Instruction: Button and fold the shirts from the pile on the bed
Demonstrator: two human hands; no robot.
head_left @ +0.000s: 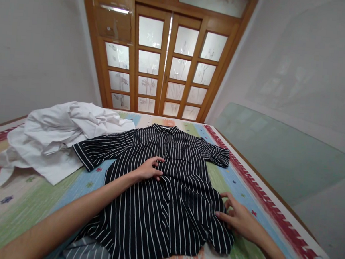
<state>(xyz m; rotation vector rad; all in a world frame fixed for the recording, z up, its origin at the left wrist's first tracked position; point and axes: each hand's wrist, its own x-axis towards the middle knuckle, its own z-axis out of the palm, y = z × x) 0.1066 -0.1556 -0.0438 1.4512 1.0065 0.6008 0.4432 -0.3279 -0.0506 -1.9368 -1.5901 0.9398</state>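
A black short-sleeved shirt with white stripes (pixel 140 219) lies spread front up, collar pointing away from me. Its lower part is wrinkled, and a greyish striped fold shows at the lower left of the hem. On the middle of its front, near the button line, rests my left hand (pixel 150 169), its thumb and fingers apart. My right hand (pixel 237 216) is at the shirt's right side edge, the thumb touching the cloth and the index finger stretched apart from it. Some of that hand's other fingers are hidden.
A crumpled white cloth (pixel 54 131) lies at the left, touching the shirt's left sleeve. Beneath everything is a colourful patterned cover (pixel 41 206) with a red border. Wooden doors with glass panes (pixel 166 64) stand beyond the far edge; a pale greenish panel (pixel 280 143) is at the right wall.
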